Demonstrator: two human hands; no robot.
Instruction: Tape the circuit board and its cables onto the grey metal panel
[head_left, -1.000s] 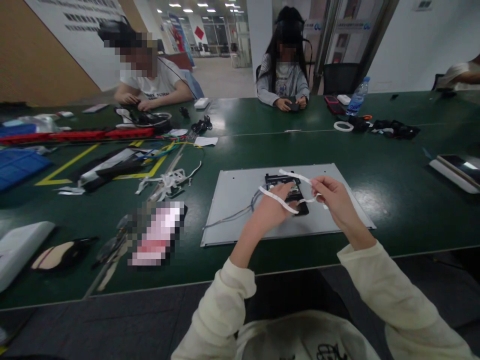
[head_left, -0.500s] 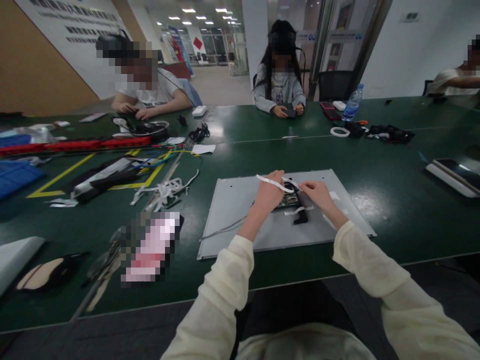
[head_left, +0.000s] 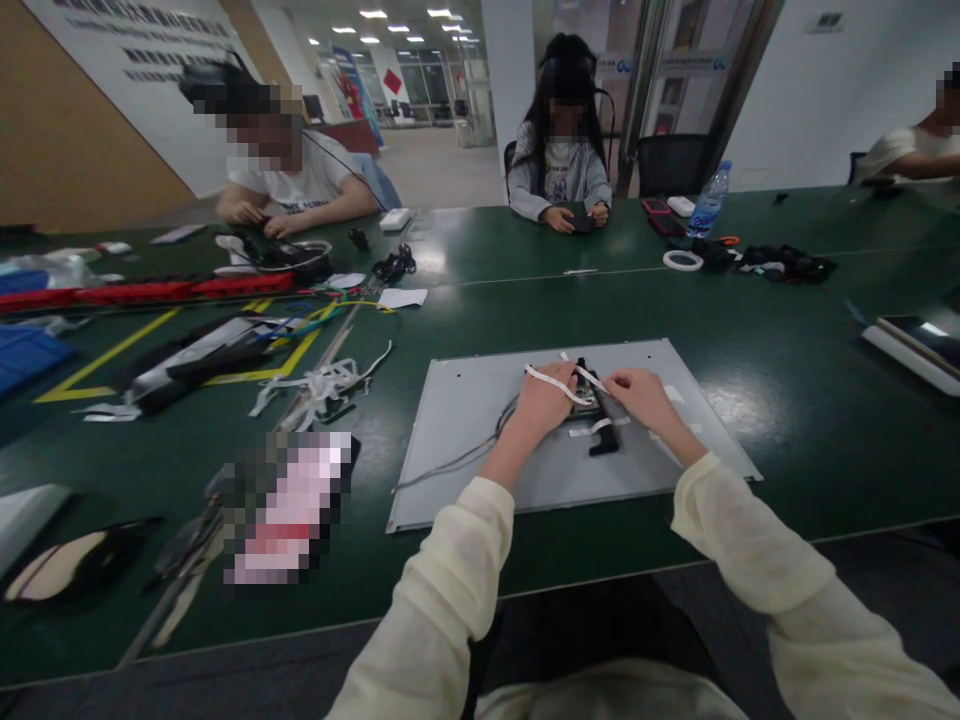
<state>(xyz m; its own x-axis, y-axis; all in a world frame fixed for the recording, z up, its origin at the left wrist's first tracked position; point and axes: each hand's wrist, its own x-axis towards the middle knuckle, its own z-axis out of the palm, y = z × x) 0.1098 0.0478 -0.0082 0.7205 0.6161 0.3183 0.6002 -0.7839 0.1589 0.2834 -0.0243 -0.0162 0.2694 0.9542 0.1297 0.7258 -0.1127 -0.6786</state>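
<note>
A second ago both hands were lifted clear of the bench and spread apart, with the white ribbon (head_left: 556, 383) stretched in the air between them. Now they have dropped and closed in. My left hand (head_left: 544, 402) and right hand (head_left: 639, 396) sit close together, low over the small circuit board (head_left: 587, 404) that lies between them on the grey panel (head_left: 465, 400). The ribbon is no longer taut. It lies across the knuckles of the left hand and runs over to the right fingertips (head_left: 610, 383), which are pinched together on its far end just above the board. The left fingers are curled under the palm, so I cannot tell whether they grip anything. A loose second strip lies on the panel just below the right hand, beside a black bracket (head_left: 604, 441). Grey wires (head_left: 457, 460) trail away from under the left wrist, off to that hand's outer side.

As for containers, a clear water bottle (head_left: 708, 205) stands well beyond the right hand on the far half of the table, capped; I cannot make out its level from here. A white tape roll (head_left: 682, 260) lies flat near it. Far out past the left hand sits a blue tray (head_left: 22, 355), and I cannot tell what it holds.
</note>
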